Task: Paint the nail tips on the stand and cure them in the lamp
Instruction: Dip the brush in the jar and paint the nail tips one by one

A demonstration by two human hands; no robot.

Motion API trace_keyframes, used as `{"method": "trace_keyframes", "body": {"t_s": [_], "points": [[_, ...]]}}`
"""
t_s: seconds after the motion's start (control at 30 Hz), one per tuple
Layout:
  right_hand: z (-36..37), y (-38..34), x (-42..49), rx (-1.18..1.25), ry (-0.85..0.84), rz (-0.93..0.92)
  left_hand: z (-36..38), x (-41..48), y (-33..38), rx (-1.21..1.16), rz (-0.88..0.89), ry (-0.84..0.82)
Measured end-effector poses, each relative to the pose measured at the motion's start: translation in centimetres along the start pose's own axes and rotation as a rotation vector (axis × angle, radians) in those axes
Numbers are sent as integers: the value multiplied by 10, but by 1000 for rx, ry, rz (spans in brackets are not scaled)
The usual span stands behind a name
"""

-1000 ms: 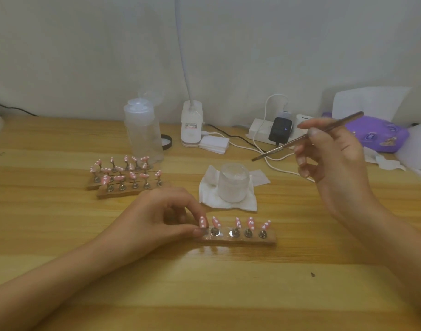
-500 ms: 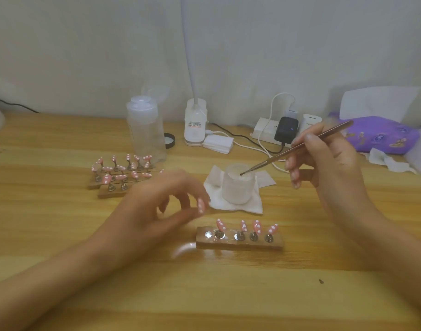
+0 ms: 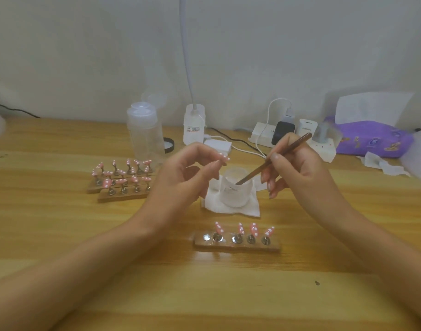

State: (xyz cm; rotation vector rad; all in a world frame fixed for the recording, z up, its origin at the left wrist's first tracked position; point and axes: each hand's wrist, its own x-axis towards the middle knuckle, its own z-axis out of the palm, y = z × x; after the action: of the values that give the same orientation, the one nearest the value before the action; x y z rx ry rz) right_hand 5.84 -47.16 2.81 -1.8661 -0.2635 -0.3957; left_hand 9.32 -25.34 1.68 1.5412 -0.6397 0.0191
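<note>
While right hand (image 3: 297, 170) grips the brush (image 3: 276, 161), tip in the frosted jar (image 3: 235, 192), left hand (image 3: 188, 174) pinches one pink nail tip (image 3: 223, 158) beside it. Stand (image 3: 236, 246) holds four tips (image 3: 254, 229), leftmost disc (image 3: 206, 237) bare

On the wooden table (image 3: 61, 235), the left hand (image 3: 180, 177) is raised and pinches 1 pink, white-dotted nail tip (image 3: 223, 158) between thumb and fingers. Beside it, the right hand (image 3: 297, 170) holds a thin brown tool (image 3: 276, 161) slanted down, its tip at the mouth of a frosted jar (image 3: 235, 189) that stands on a white tissue (image 3: 250, 209). Nearer the person lies a wooden stand (image 3: 238, 246) bearing 4 matching tips and 1 bare metal disc at its left end, and 2 more filled stands (image 3: 123, 195) sit to the left by a clear bottle (image 3: 145, 137).
</note>
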Motion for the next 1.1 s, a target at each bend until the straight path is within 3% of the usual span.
{"method": "trace_keyframes", "body": {"t_s": [0.17, 0.37, 0.6, 0.83, 1.1], "points": [[4, 5, -2, 53, -1, 25, -1, 4, -12, 88, 31, 23], [-3, 13, -7, 292, 198, 74, -4, 0, -18, 141, 56, 26], [-6, 19, -11, 480, 272, 200, -6, 1, -24, 243, 43, 54], [-8, 24, -9, 547, 291, 248, -6, 4, -32, 240, -38, 29], [-7, 22, -10, 498, 238, 206, -4, 3, -30, 325, -4, 0]]}}
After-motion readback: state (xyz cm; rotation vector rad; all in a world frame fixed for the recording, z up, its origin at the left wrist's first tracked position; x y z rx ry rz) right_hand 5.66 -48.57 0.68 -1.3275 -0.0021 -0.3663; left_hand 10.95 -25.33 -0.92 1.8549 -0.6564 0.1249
